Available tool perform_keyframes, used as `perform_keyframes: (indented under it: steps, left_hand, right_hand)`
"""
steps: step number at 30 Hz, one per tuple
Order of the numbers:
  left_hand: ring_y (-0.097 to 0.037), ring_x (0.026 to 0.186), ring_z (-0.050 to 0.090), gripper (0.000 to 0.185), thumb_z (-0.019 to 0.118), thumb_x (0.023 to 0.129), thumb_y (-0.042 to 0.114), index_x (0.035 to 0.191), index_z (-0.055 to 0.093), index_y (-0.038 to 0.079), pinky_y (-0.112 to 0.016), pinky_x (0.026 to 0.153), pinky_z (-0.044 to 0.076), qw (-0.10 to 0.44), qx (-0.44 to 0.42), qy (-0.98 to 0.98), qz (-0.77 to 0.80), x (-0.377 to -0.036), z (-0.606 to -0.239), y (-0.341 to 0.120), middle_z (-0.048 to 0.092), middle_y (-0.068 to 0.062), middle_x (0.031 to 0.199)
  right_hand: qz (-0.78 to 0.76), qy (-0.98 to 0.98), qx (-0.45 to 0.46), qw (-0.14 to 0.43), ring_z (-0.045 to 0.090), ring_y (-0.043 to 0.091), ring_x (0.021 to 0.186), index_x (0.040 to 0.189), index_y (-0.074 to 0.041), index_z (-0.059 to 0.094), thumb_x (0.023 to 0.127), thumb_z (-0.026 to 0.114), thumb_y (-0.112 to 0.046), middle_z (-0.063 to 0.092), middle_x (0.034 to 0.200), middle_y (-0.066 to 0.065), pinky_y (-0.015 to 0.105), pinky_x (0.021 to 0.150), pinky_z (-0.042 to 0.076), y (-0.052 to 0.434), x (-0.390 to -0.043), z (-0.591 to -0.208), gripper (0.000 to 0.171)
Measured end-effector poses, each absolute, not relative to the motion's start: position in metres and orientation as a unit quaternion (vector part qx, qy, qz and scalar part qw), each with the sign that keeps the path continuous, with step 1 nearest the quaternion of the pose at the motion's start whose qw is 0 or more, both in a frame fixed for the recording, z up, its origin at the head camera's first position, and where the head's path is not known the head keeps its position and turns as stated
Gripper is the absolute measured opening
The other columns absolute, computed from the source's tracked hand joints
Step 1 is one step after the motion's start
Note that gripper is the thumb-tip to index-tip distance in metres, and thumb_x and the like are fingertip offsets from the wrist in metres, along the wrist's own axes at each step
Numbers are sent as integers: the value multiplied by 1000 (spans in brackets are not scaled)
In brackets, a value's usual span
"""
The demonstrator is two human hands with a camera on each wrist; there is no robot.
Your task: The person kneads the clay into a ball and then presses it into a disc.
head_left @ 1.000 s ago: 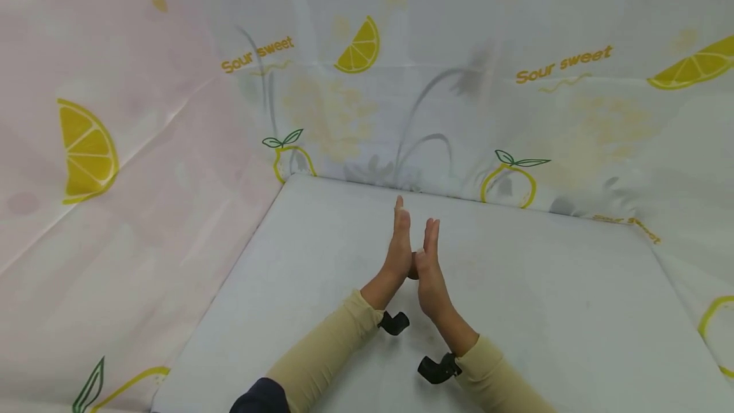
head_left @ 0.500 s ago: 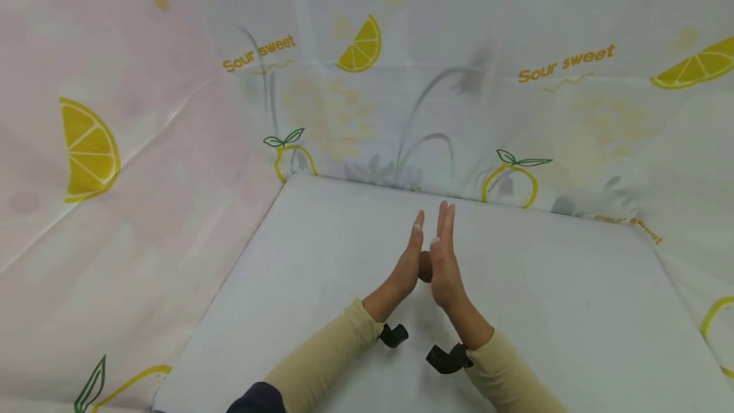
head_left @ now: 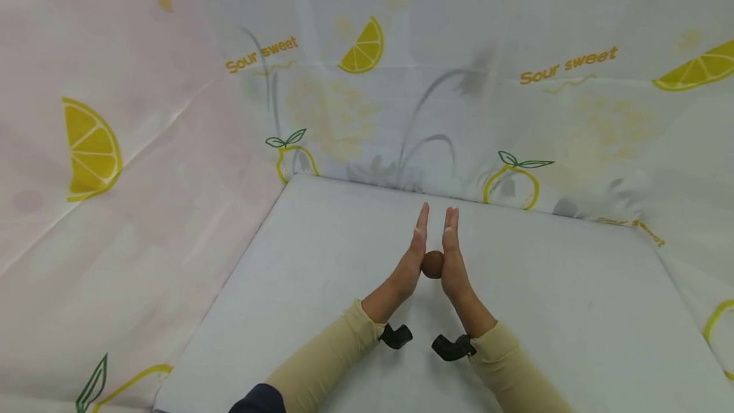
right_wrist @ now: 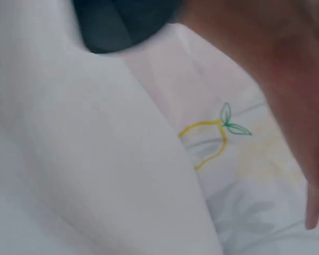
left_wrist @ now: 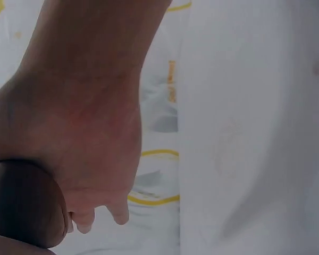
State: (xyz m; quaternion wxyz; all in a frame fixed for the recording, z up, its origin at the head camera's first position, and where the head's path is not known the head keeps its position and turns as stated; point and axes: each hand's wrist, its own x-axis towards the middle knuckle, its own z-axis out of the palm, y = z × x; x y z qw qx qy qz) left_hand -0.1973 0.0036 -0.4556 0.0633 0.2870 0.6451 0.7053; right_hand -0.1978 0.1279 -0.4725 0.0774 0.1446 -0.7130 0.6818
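Where the palms face each other, we find the brown ball caught between the left hand and the right hand, touching each. Fingers on the 2 hands are straight and point forward, curled round nothing. Seen nearly edge-on from the head, they do not let us tell whether neighbouring fingers press together. The left wrist view shows a gap between 2 fingertips, though we cannot say for certain whose.

Our reading of the hold: opposing palms probably steady a round thing by squeezing from 2 sides, with no grip by the fingertips. The left wrist view shows the ball apart from the white surface, so we judge it raised.

Farther out, we note 2 black wrist mounts below the hands, near each other; they could knock if the wrists closed in. Forward, in the head view, the fingertips appear near the back edge, where the lemon-print sheet rises. More room lies sideways, especially to the right, and back toward the sleeves.
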Motion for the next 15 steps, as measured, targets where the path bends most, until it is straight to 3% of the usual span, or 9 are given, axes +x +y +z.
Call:
perform_keyframes:
  steps: [10, 15]
  left_hand:
    - [-19, 154, -12, 79, 11, 105, 66, 164, -7, 17, -55, 122, -3, 39, 170, 686, 706, -212, -453, 2, -13, -2, 170]
    - [-22, 155, -14, 80, 14, 104, 66, 165, -5, 18, -60, 120, -5, 56, 134, 698, 702, -216, -461, 1, -12, -1, 170]
  right_hand:
    - [654, -729, 180, 92, -6, 23, 156, 163, -20, -12, 112, 22, -39, -6, 170, 0, 60, 120, -2, 106, -172, -481, 63]
    - [628, -746, 190, 116, -3, 26, 156, 163, -19, -11, 112, 25, -29, -7, 170, 1, 61, 120, 2, 101, -164, -473, 63]
